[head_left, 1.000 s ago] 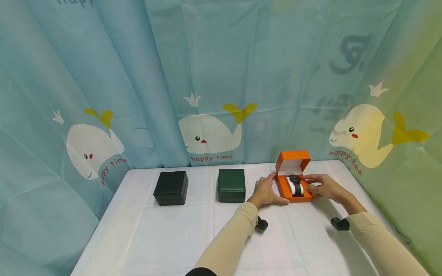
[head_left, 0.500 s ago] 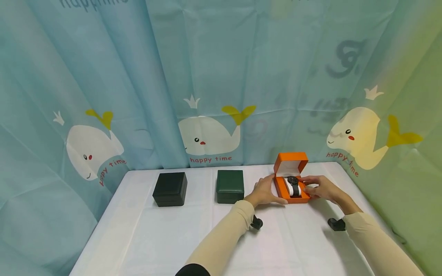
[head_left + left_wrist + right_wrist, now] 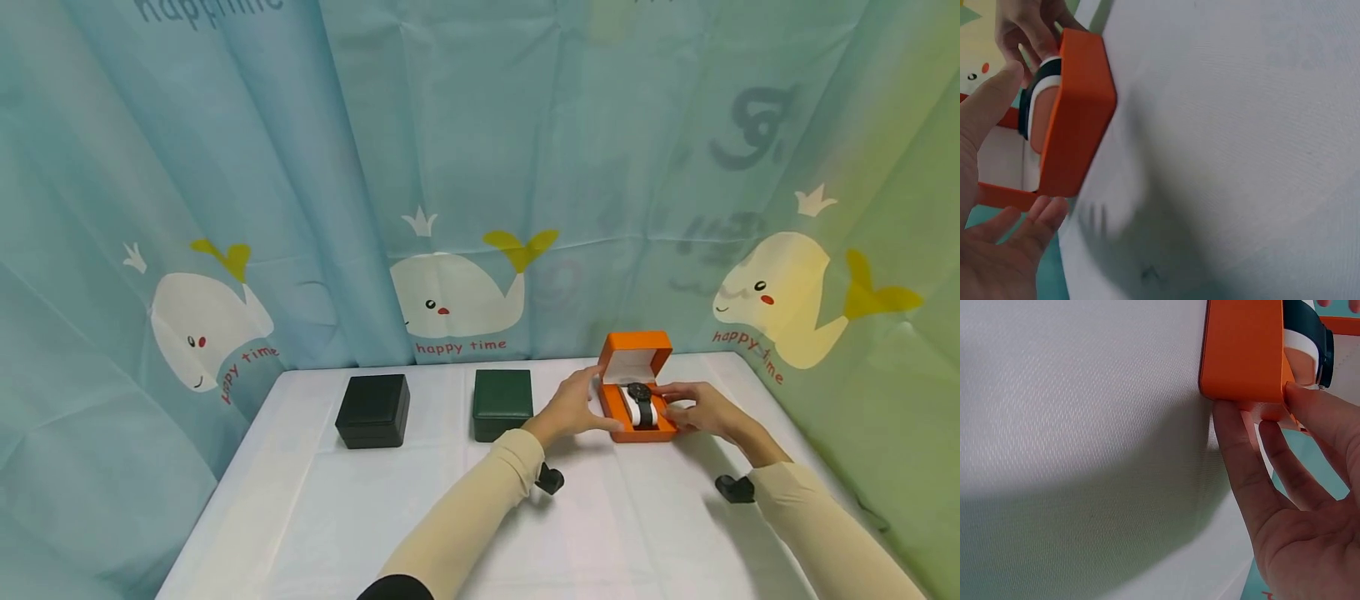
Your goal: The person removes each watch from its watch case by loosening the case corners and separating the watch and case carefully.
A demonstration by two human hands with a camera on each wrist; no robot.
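An orange watch box (image 3: 643, 436) stands on the white-covered table with its lid up. Inside it, a watch with a dark face and black strap (image 3: 640, 392) is wrapped round a white cushion. My left hand (image 3: 572, 408) is at the box's left side, thumb near the front corner. In the left wrist view its fingers (image 3: 1035, 228) are spread loosely beside the box. My right hand (image 3: 708, 410) holds the box's right side. The right wrist view shows its fingers (image 3: 1241, 456) against the outer wall and the thumb at the rim.
A green box (image 3: 502, 406) with its lid down stands left of my left hand. Farther left is a black box (image 3: 372, 411), also closed. A blue curtain with whale prints (image 3: 457, 292) hangs behind the table (image 3: 360, 533).
My left hand has loosened and drawn slightly to the left from the orange box. My right hand stays at the box's right side, and the lid remains up.
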